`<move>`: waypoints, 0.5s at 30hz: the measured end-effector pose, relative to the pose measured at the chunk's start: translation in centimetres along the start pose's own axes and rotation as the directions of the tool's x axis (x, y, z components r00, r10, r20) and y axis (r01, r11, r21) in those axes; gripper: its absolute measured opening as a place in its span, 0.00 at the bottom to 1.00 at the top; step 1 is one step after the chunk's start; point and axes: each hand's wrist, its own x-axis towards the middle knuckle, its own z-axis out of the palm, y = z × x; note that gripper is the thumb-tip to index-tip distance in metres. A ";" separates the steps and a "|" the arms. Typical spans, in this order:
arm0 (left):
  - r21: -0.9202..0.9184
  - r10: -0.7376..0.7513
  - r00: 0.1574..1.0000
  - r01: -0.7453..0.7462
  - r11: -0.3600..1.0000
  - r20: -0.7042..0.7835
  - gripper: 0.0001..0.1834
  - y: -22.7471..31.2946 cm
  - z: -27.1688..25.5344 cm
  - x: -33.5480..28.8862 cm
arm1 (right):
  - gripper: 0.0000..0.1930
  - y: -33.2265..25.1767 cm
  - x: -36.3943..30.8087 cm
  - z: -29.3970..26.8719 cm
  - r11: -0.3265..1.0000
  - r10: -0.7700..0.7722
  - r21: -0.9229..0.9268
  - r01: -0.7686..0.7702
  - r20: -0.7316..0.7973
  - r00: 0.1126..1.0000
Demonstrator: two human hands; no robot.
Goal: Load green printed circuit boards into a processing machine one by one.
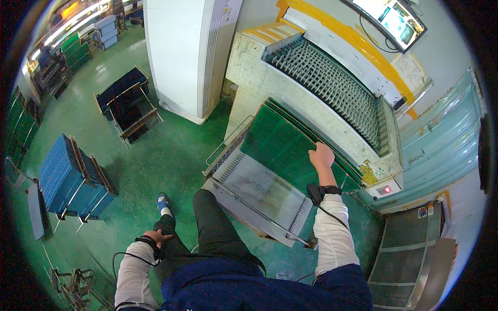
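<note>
In front of me a slotted rack (259,179) with metal side rails holds several large green panels (282,140), which look like circuit boards, standing tilted along its far side. My right hand (322,155) is closed around the top edge of the nearest panel, towards its right part. Its fingertips are hidden behind the edge. Low on the left, my left hand (157,237) rests against my leg with a finger stretched out, holding nothing I can see. Both wrists wear black bands with cables.
Behind the rack stands a machine with a bed of rollers (327,83). A tall white cabinet (179,57) is to its left. Racks of blue panels (67,176) and a dark rack (129,106) stand on the green floor. A plastic strip curtain (441,140) hangs at right.
</note>
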 end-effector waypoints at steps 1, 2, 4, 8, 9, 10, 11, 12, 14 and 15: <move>0.018 0.000 1.000 0.000 1.000 -0.008 0.64 0.3 0.0 -0.3 | 0.16 0.1 0.0 0.0 1.000 0.000 0.003 0.000 -0.002 1.000; 0.026 -0.005 1.000 0.005 1.000 -0.018 0.63 0.5 -0.1 -0.5 | 0.16 0.1 -0.1 0.0 1.000 -0.001 0.006 0.001 -0.005 1.000; 0.046 -0.011 0.999 0.013 0.999 -0.039 0.62 0.8 -0.1 -0.8 | 0.15 0.1 -0.1 0.1 1.000 -0.013 0.012 0.014 -0.027 1.000; 0.074 -0.027 0.996 0.034 0.997 -0.082 0.58 1.1 0.0 -1.3 | 0.13 0.2 -0.1 0.4 0.999 -0.039 0.030 0.041 -0.071 0.997; 0.069 -0.028 0.996 0.034 0.997 -0.085 0.58 1.0 0.1 -1.3 | 0.13 0.2 0.0 0.4 0.999 -0.039 0.030 0.041 -0.072 0.997; 0.065 -0.028 0.996 0.034 0.997 -0.088 0.58 1.0 0.2 -1.3 | 0.13 0.3 0.0 0.4 0.999 -0.042 0.027 0.044 -0.072 0.997; 0.057 -0.028 0.995 0.034 0.998 -0.093 0.59 0.9 0.2 -1.3 | 0.13 0.3 0.0 0.4 0.999 -0.044 0.023 0.046 -0.072 0.996; 0.060 -0.026 0.995 0.032 0.998 -0.092 0.59 0.9 0.2 -1.3 | 0.13 0.5 -0.1 0.4 0.999 -0.041 0.022 0.042 -0.071 0.997; 0.174 0.047 0.991 -0.024 0.984 -0.128 0.50 0.9 -0.2 -1.2 | 0.13 1.0 -0.2 0.5 1.000 -0.017 0.018 0.017 -0.037 0.999; 0.164 0.040 0.990 -0.018 0.986 -0.132 0.47 0.7 0.0 -0.4 | 0.13 1.0 -0.3 0.3 1.000 -0.015 0.018 0.015 -0.036 0.999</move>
